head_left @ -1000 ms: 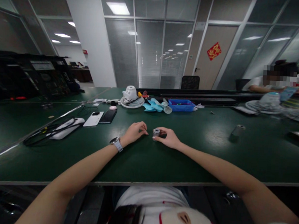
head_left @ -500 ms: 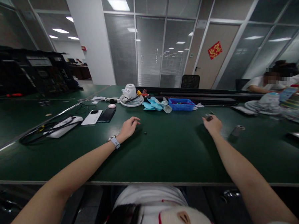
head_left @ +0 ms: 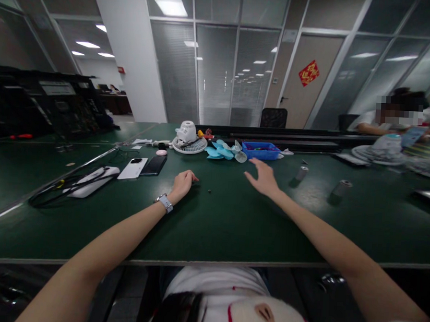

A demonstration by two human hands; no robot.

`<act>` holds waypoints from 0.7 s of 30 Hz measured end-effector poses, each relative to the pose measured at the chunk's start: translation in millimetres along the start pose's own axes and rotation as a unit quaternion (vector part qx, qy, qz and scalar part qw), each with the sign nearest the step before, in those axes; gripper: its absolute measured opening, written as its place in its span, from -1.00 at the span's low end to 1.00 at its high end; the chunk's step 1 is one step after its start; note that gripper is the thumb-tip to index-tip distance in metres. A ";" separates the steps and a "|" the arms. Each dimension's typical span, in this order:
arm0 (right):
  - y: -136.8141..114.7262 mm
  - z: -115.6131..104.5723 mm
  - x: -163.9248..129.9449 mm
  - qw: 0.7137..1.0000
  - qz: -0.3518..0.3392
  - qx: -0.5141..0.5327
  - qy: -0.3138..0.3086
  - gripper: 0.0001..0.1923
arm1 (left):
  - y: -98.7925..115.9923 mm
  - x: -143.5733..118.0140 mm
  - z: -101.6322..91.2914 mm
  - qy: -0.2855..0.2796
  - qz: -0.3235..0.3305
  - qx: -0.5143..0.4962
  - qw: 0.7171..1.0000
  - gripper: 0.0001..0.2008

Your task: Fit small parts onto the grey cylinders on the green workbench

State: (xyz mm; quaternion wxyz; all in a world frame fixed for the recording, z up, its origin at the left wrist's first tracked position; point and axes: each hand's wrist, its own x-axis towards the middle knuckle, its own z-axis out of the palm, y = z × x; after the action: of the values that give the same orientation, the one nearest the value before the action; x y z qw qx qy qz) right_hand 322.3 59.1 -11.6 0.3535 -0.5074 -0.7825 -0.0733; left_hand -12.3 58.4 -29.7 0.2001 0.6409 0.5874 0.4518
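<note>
2 hands are working over the green bench [head_left: 233,219]: the right hand [head_left: 262,179] is reaching toward the blue fan blades [head_left: 219,151], grip wide and holding nothing, while the left hand [head_left: 182,184] is resting loosely curled beside a tiny screw [head_left: 209,191]. I'd be keeping that screw corralled so it isn't rolling off.

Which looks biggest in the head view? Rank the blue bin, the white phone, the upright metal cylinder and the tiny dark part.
1. blue bin
2. white phone, close to the bin; it lies nearer the camera, so unsure
3. metal cylinder
4. tiny dark part
</note>
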 end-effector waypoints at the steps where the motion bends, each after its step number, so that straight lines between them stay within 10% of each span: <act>1: -21.5 6.9 -4.0 0.996 -0.058 0.038 -0.061 -0.39 | 0.1 -0.1 -0.2 0.000 -0.001 0.001 1.000 -0.73; 8: -97.6 34.1 -21.0 0.928 -0.230 0.137 -0.258 -0.40 | 2.2 -1.5 -1.4 -0.016 0.009 0.031 0.999 -0.72; 21: -89.4 31.2 -22.3 0.962 -0.180 0.110 -0.172 -0.59 | -1.9 -0.5 -0.1 -0.017 0.013 0.033 0.999 -0.75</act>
State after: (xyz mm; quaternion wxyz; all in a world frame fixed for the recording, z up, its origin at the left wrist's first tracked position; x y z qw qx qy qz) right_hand 237.0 14.8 -26.8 0.2479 -0.3206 -0.9133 0.0394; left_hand -13.5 58.4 -31.3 0.1834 0.6622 0.5900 0.4240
